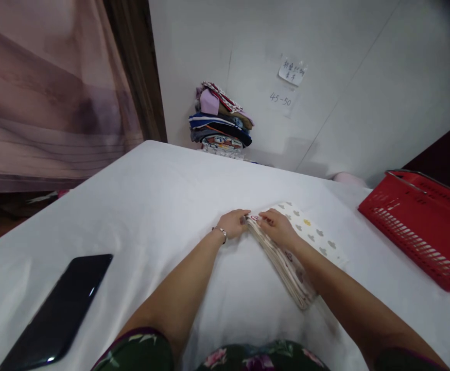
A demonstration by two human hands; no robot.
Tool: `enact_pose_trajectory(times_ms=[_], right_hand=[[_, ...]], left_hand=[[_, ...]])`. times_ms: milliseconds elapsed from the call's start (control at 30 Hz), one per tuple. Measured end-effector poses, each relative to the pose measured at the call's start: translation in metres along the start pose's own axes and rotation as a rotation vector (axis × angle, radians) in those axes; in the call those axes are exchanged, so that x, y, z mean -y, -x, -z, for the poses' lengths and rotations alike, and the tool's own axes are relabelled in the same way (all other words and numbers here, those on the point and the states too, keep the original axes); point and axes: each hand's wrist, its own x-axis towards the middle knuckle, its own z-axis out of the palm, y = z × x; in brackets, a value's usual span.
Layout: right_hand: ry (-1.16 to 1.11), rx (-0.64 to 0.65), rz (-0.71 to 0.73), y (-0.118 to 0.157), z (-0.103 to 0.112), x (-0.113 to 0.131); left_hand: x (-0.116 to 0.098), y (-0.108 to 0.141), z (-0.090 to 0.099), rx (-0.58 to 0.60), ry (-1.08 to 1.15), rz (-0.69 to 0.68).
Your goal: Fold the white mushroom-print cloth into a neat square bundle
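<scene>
A folded cloth [275, 253] in cream and white lies on the white-covered bed or table, its stacked layers showing along the near left side. Beyond it spreads a white part printed with grey and yellow shapes [307, 230]. My left hand [234, 223], with a bracelet at the wrist, pinches the cloth's far left corner. Close by, my right hand [280, 228] rests over the upper end with its fingers curled onto the fabric. My right forearm hides some of the cloth's right side.
A black phone [61, 309] lies at the left front. To the right stands a red plastic basket [421, 221]. Several folded clothes form a stack [221, 123] by the wall at the far edge. A pink curtain [55, 93] hangs at the left.
</scene>
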Motion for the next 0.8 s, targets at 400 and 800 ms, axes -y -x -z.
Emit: enact_pose_trajectory(times_ms=[400, 800], right_hand=[[0.016, 0.073, -0.005, -0.014, -0.008, 0.009], [0.054, 0.023, -0.015, -0.011, -0.018, 0.018]], left_hand=[[-0.001, -0.006, -0.008, -0.056, 0.037, -0.004], [0.001, -0.011, -0.017, -0.079, -0.053, -0.12]])
